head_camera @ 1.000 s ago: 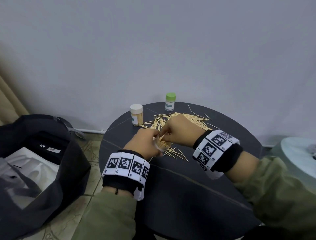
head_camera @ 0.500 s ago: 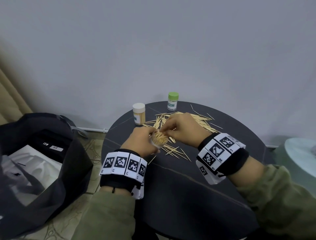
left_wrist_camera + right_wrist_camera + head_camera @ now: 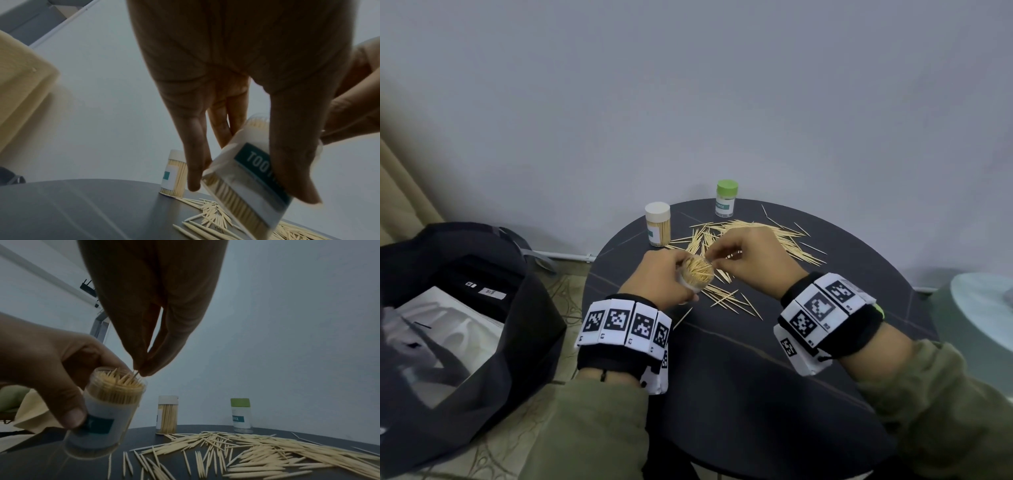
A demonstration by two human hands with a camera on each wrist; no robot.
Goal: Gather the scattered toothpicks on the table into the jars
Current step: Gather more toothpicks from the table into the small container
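The open toothpick jar (image 3: pixel 695 274) is a clear cylinder with a white label and teal band, packed nearly full of pale pointed toothpicks. The left hand (image 3: pixel 659 281) wraps its grip around the jar, held above the dark round bench (image 3: pixel 825 342); its mouth tilts up toward the person and right, its long axis leaning. Compared with a second ago, the jar has risen and its mouth shows plainly. The right hand (image 3: pixel 152 318) pinches one toothpick (image 3: pixel 134 375) at the mouth. Loose toothpicks (image 3: pixel 246 456) lie scattered behind, mostly lengthwise left to right. A white-capped jar (image 3: pixel 657 223) and a green-capped jar (image 3: pixel 726 198) stand upright at the far edge.
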